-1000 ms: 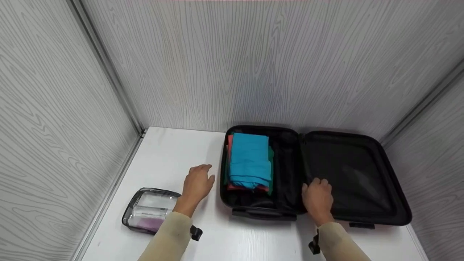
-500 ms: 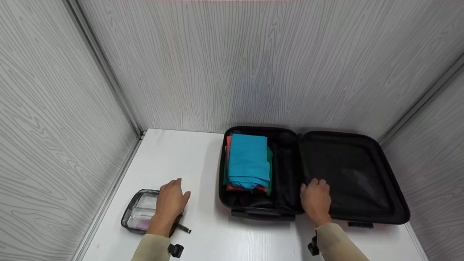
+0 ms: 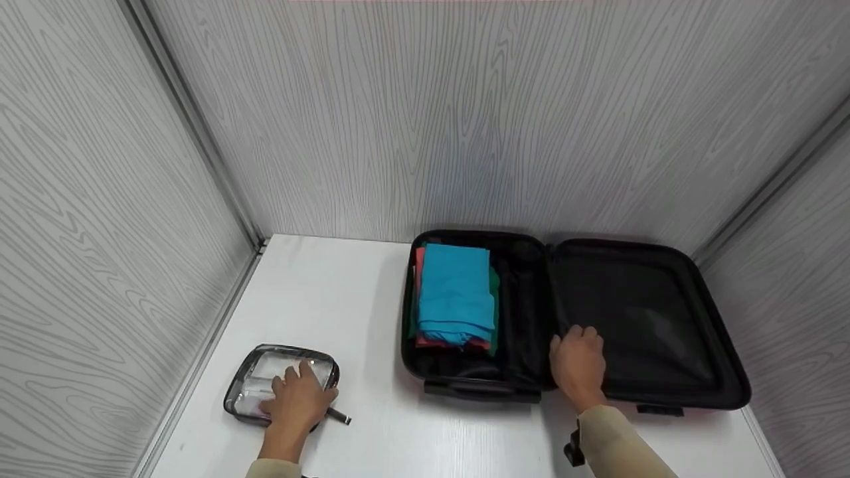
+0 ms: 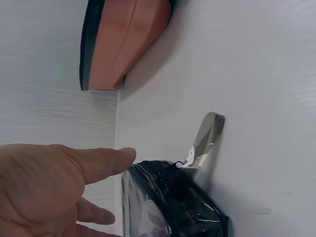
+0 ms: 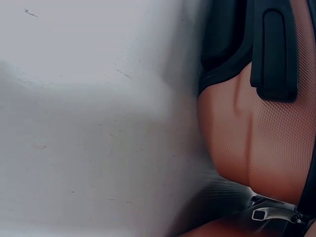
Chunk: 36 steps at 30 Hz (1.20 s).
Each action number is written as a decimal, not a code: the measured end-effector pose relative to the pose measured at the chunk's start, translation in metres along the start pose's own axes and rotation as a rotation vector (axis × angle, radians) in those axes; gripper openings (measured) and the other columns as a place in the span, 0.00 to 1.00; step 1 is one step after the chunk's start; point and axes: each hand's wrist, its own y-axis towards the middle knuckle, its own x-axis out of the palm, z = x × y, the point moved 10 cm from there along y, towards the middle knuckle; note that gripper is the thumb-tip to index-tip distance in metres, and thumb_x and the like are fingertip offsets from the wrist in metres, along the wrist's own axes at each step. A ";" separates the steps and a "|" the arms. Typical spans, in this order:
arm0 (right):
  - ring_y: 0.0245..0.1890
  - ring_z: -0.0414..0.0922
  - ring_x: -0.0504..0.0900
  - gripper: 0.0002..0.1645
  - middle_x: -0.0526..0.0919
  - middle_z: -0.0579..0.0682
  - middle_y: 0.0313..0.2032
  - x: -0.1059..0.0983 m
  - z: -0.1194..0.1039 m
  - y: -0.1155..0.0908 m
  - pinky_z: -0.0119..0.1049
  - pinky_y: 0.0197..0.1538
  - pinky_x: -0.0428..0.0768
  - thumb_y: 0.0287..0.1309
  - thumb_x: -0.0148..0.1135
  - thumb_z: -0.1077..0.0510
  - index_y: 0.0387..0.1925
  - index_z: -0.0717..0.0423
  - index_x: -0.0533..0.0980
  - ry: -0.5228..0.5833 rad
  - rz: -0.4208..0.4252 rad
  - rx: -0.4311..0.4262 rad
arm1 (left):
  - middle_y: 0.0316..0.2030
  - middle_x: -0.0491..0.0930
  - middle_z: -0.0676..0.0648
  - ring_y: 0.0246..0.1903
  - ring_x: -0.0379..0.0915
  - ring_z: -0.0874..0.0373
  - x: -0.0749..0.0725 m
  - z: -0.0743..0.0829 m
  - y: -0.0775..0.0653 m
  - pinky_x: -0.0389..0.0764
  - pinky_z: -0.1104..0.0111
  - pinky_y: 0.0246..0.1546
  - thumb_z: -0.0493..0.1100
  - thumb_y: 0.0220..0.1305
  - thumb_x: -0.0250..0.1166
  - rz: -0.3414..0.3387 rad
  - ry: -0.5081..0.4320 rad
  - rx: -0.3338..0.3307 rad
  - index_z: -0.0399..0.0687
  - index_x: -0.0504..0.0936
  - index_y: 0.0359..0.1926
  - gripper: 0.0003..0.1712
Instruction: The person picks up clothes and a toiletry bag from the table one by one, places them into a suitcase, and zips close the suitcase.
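Note:
A clear toiletry pouch [image 3: 265, 365] with black trim lies at the left front of the white table; see-through bottles and something purplish show inside. My left hand [image 3: 295, 401] is over it, fingers spread and thumb by the right edge. The left wrist view shows the thumb close to the zipped edge of the pouch [image 4: 197, 217], beside its strap [image 4: 210, 133]. To the right, a black-lined suitcase [image 3: 637, 312] lies unfolded. My right hand [image 3: 578, 365] grips its front rim near the hinge, fingers bent over it; the right wrist view hides nearly all of this hand.
Folded clothes fill the left part of the suitcase, a blue piece [image 3: 457, 292] on top of red and green ones. The suitcase's orange-brown outer shell [image 5: 247, 133] has a black handle [image 5: 274, 54]. Grey wood-grain walls [image 3: 425, 119] enclose the table on three sides.
My left hand has moved left and toward the front, from beside the suitcase to over the pouch, its fingers spreading. The right hand stays in place at the suitcase.

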 end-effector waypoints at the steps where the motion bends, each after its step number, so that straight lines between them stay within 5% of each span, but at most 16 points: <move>1: 0.42 0.70 0.78 0.21 0.75 0.73 0.40 0.000 0.000 0.000 0.63 0.34 0.83 0.74 0.61 0.56 0.43 0.77 0.74 0.002 -0.004 0.002 | 0.68 0.63 0.16 0.69 0.52 0.13 0.002 -0.001 0.000 0.56 0.13 0.55 0.55 0.63 0.74 -0.004 0.007 -0.015 0.20 0.58 0.74 0.56; 12: 0.40 0.68 0.78 0.20 0.75 0.71 0.40 -0.001 0.000 -0.001 0.63 0.32 0.82 0.73 0.62 0.56 0.42 0.76 0.75 0.001 0.013 0.010 | 0.73 0.48 0.11 0.74 0.37 0.11 0.017 -0.004 0.002 0.42 0.10 0.56 0.50 0.62 0.75 -0.032 0.047 -0.052 0.16 0.54 0.75 0.58; 20: 0.41 0.68 0.78 0.21 0.75 0.71 0.40 0.001 0.001 0.000 0.63 0.33 0.82 0.74 0.61 0.56 0.43 0.77 0.75 0.005 -0.002 0.015 | 0.73 0.52 0.13 0.75 0.42 0.13 0.014 0.001 0.004 0.49 0.11 0.55 0.43 0.67 0.69 -0.018 0.102 0.033 0.18 0.59 0.74 0.46; 36: 0.41 0.68 0.78 0.22 0.75 0.72 0.40 0.002 0.002 0.000 0.63 0.33 0.82 0.75 0.60 0.55 0.44 0.76 0.75 0.007 -0.007 0.024 | 0.75 0.59 0.21 0.76 0.49 0.19 0.014 0.026 0.013 0.53 0.18 0.64 0.38 0.63 0.70 -0.034 0.136 0.194 0.26 0.67 0.74 0.42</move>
